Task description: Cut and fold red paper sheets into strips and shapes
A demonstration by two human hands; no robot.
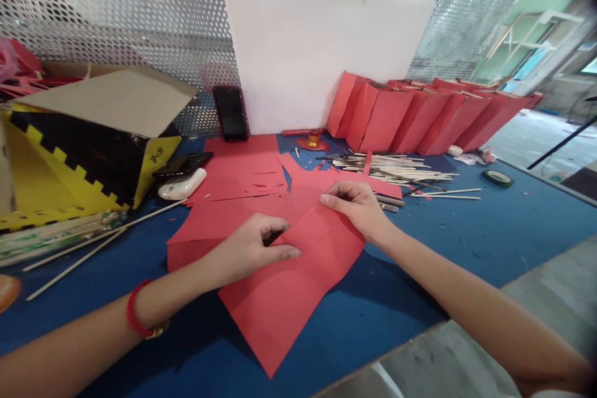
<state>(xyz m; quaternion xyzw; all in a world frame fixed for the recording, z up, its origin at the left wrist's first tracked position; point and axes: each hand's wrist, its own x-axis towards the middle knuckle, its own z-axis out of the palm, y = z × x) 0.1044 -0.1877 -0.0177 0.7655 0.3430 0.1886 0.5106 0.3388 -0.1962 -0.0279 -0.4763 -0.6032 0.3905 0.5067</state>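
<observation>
At lower centre of the frame, the left hand and right hand lie curled on a red paper sheet, neither clearly gripping it. Thin wooden sticks lie heaped at centre right, before red paper folds leaning on a white board; a yellow-and-black box sits at left, contents hidden.

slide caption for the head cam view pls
Bare left hand and bare right hand on cut red paper on a blue worktable

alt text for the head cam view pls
Left hand and right hand rest on overlapping red paper sheets on a blue worktable, with a pile of wooden sticks and a row of folded red paper pieces behind.
</observation>
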